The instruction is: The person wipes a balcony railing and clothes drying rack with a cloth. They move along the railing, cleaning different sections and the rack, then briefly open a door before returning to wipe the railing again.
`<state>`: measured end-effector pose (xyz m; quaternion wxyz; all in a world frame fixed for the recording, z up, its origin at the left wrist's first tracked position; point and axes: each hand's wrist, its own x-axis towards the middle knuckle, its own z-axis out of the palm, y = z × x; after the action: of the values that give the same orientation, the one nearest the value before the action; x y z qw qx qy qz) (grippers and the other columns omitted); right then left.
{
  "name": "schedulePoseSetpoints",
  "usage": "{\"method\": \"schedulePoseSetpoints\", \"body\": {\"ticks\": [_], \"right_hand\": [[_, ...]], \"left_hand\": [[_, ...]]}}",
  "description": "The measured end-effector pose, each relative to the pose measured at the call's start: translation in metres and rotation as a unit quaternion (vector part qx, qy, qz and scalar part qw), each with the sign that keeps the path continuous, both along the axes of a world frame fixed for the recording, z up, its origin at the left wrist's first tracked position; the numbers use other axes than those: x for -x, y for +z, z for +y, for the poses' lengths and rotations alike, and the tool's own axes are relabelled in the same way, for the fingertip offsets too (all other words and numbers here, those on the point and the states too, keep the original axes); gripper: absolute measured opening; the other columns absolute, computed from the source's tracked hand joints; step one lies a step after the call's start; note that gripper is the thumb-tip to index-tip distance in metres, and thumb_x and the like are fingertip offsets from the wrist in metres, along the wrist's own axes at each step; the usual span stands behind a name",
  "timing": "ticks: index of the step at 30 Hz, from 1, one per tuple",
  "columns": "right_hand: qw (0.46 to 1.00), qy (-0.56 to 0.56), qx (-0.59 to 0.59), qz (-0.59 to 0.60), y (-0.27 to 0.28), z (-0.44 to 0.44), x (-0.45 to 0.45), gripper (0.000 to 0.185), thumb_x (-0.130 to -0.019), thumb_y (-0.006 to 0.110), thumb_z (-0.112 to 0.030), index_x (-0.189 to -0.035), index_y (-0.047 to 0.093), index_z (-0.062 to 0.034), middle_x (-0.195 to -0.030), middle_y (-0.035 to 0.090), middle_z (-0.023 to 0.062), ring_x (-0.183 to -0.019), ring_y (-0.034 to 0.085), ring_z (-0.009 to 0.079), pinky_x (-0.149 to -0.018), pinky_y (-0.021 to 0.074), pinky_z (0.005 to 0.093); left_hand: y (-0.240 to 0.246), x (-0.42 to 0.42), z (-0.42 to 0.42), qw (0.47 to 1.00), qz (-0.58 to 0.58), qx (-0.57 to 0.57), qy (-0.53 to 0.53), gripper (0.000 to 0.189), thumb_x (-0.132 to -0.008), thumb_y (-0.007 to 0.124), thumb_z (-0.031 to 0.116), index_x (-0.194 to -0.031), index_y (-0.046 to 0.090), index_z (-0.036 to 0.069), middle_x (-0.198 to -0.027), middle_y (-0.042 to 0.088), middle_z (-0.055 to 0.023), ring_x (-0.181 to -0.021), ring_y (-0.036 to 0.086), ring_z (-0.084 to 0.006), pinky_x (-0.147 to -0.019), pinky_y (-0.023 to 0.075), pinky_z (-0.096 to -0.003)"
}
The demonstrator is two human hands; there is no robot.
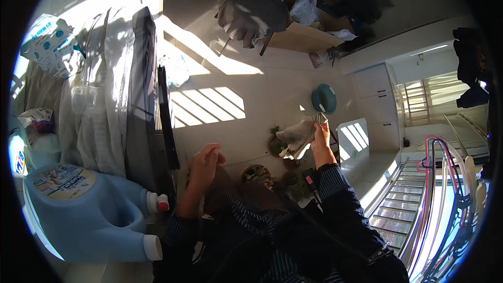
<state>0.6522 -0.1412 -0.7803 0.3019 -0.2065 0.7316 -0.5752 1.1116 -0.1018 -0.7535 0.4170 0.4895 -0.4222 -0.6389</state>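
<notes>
My right hand [322,135] grips one end of a crumpled greyish-beige cloth [300,135], raised above the floor. The rest of the cloth spreads leftward from my fingers, partly sunlit. To the left, apart from the cloth, my left hand [206,164] hangs in the air with its fingers curled. Nothing shows in it, though its palm side is partly hidden. Beyond the cloth, a teal plastic basin [325,97] rests on the tiled floor with a white object at its rim. Potted plants [256,176] stand below and between my hands.
A large blue detergent jug [86,208] stands at the left, near a surface draped with grey cloth [94,118]. Ahead are a chair with a dark garment [253,11] and an open cardboard box [306,37]. Several hangers [432,173] and a metal rack [397,206] are at the right.
</notes>
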Motion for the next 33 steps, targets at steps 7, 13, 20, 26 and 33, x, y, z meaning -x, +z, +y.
{"method": "schedulePoseSetpoints", "body": {"ticks": [7, 13, 20, 26, 33], "right_hand": [[0.996, 0.048, -0.010, -0.079, -0.013, -0.065, -0.062, 0.044, -0.091, 0.054, 0.002, -0.134, 0.052, -0.0080, -0.126, 0.059, 0.0026, -0.112, 0.055, 0.0164, -0.096, 0.0420, 0.0297], [0.987, 0.060, -0.120, 0.088, -0.039, -0.115, -0.105, 0.042, -0.091, 0.052, -0.002, -0.133, 0.048, -0.0043, -0.114, 0.060, 0.0055, -0.099, 0.055, 0.0144, -0.089, 0.0435, 0.0285], [0.965, 0.131, -0.151, 0.170, -0.066, -0.150, -0.094, 0.042, -0.086, 0.053, -0.005, -0.127, 0.052, -0.0020, -0.118, 0.063, 0.0070, -0.103, 0.059, 0.0216, -0.090, 0.0453, 0.0326], [0.938, 0.090, -0.266, 0.202, -0.079, -0.155, -0.043, 0.041, -0.091, 0.051, -0.002, -0.132, 0.044, 0.0001, -0.118, 0.059, 0.0117, -0.102, 0.056, 0.0186, -0.088, 0.0457, 0.0297], [0.879, 0.214, -0.361, 0.226, -0.119, -0.181, 0.047, 0.052, -0.089, 0.052, -0.005, -0.140, 0.041, 0.0008, -0.135, 0.055, 0.0208, -0.119, 0.057, 0.0306, -0.099, 0.0449, 0.0353]], "left_hand": [[0.010, -0.033, 0.044, 0.989, -0.036, -0.123, -0.079, 0.030, -0.100, 0.052, 0.014, -0.123, 0.059, -0.004, -0.093, 0.071, -0.0119, -0.085, 0.067, -0.0168, -0.078, 0.0541, -0.0298], [0.035, -0.077, 0.052, 0.981, -0.029, -0.113, -0.156, 0.030, -0.102, 0.053, 0.013, -0.128, 0.055, -0.002, -0.104, 0.069, -0.0133, -0.100, 0.066, -0.0197, -0.085, 0.0528, -0.0322], [0.030, -0.080, 0.048, 0.982, 0.045, -0.135, -0.123, 0.034, -0.104, 0.049, 0.016, -0.132, 0.049, -0.003, -0.114, 0.068, -0.0166, -0.107, 0.064, -0.0214, -0.092, 0.0504, -0.0345], [0.034, -0.072, 0.037, 0.965, 0.030, -0.246, -0.089, 0.037, -0.103, 0.053, 0.022, -0.131, 0.051, -0.002, -0.115, 0.067, -0.0162, -0.107, 0.064, -0.0215, -0.094, 0.0491, -0.0333], [0.020, -0.017, -0.012, 0.944, -0.062, -0.323, -0.013, 0.032, -0.103, 0.052, 0.015, -0.130, 0.053, -0.003, -0.106, 0.071, -0.0147, -0.101, 0.067, -0.0205, -0.090, 0.0508, -0.0330]]}}
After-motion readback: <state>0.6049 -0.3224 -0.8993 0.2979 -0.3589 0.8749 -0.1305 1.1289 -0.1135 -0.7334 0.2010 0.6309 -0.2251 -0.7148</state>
